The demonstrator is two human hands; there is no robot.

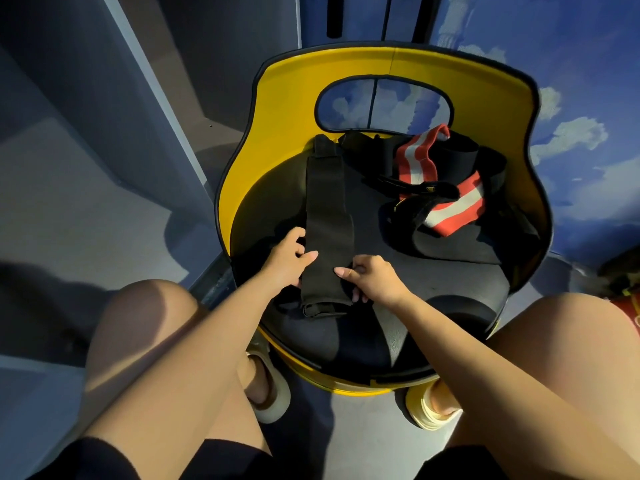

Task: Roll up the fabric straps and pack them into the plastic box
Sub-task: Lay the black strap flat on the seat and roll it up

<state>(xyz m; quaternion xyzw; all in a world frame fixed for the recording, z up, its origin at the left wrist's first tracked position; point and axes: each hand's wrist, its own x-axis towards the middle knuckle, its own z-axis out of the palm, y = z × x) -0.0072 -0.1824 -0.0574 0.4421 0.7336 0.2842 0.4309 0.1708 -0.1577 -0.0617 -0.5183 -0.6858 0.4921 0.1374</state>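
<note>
I saw both hands, left hand [289, 256] and right hand [372, 278], pinching the black strap [327, 216] (laid flat on the chair seat [450, 282]).

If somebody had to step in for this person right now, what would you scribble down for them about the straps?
Left hand: fingers pinch the left edge of the black strap.
Right hand: fingers grip its right edge near the near end.
The black strap lies flat and lengthwise on the chair seat, its near end just starting to fold over.
The red-and-white straps sit in a loose heap with other black ones at the back right of the seat, unrolled.
Done: no rolled strap in view. The plastic box is not in view.
Left: roll every strap, then pack them.
</note>
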